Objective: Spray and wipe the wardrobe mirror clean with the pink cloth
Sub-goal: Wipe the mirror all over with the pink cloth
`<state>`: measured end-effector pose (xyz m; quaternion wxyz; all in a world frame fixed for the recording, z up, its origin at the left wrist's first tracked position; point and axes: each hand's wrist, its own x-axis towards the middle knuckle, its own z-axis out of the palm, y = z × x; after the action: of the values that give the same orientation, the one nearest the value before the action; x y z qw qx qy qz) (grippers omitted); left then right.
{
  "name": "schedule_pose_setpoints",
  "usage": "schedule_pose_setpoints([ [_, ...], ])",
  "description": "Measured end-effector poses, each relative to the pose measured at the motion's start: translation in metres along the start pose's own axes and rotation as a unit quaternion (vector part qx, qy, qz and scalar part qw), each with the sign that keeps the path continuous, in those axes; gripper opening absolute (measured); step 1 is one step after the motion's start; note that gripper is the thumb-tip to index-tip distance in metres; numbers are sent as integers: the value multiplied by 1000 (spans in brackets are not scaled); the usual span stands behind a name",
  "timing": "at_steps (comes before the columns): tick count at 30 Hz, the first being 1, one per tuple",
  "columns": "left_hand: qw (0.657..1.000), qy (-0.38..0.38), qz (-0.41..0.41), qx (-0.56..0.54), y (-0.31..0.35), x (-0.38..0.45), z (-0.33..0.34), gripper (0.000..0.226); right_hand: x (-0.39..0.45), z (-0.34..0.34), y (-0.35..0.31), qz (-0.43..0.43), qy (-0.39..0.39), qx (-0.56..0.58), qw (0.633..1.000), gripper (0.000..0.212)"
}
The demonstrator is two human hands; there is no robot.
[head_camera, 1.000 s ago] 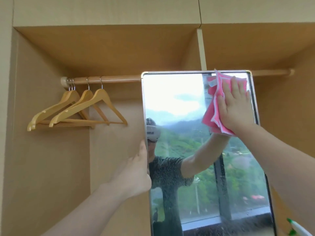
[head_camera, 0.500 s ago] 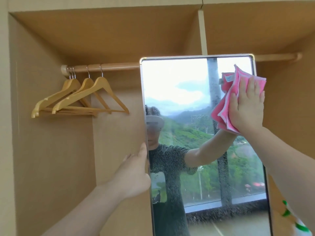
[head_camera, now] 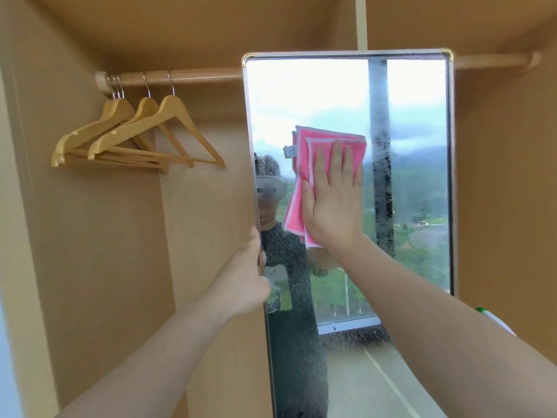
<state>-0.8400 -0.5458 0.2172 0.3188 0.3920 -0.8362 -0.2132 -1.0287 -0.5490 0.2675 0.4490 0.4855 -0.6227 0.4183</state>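
The right hand (head_camera: 334,200) is lying flat with its fingers (head_camera: 336,159) straight and close together, pressing the folded pink cloth (head_camera: 304,155) against the glass of the wardrobe mirror (head_camera: 416,176); the cloth is sitting in the upper half of the mirror, nearer its left edge than its right, with folded layers sticking out above the fingertips and down past the thumb side (a small pale label is showing at the cloth's upper left corner). The left hand (head_camera: 245,282) is gripping the mirror's left edge about halfway down, its thumb lying along the frame and its other fingers going behind the edge, where they are hidden. Fine droplets are clinging to the glass along the lower left part and in a band across the bottom, and a streaked, wet-looking vertical strip is showing just to the right of the cloth. The mirror is standing inside an open wooden wardrobe (head_camera: 90,267), its top edge overlapping the hanging rail (head_camera: 196,76). Several wooden hangers (head_camera: 144,131) are hanging bunched at the left end of the rail, well apart from the mirror. At the right edge of the view, just beyond the right forearm, a white object with a green tip (head_camera: 494,321) is peeking out, too little of it visible to say what it is
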Motion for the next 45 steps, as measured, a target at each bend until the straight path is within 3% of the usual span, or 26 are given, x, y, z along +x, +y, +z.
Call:
schedule_pose_setpoints([
  [5, 1000, 0, 13, -21, 3, -1, 1, 91, -12, 10, -42, -57, -16, -2, 998, 60],
  [9, 999, 15, 24, -31, 1, -2, 3, 54, -21, 15, -53, -111, -35, -9, 993, 60],
  [14, 999, -6, 46, -13, 2, -4, 3, 90, -24, 13, -43, -143, -32, -1, 989, 59],
  [22, 1000, -15, 4, -10, -2, 0, 8, 94, -32, 9, 5, -150, -20, -21, 988, 57],
  [29, 1000, -3, 1, 15, -12, 7, 13, 97, -42, -3, 84, -85, -34, -47, 995, 58],
  [37, 999, 11, 0, 31, -23, 7, 17, 97, -60, -9, 158, 79, -2, -32, 996, 60],
  [45, 999, -16, -25, 29, -33, -8, 27, 96, -78, -7, 169, 104, -2, -22, 994, 61],
])
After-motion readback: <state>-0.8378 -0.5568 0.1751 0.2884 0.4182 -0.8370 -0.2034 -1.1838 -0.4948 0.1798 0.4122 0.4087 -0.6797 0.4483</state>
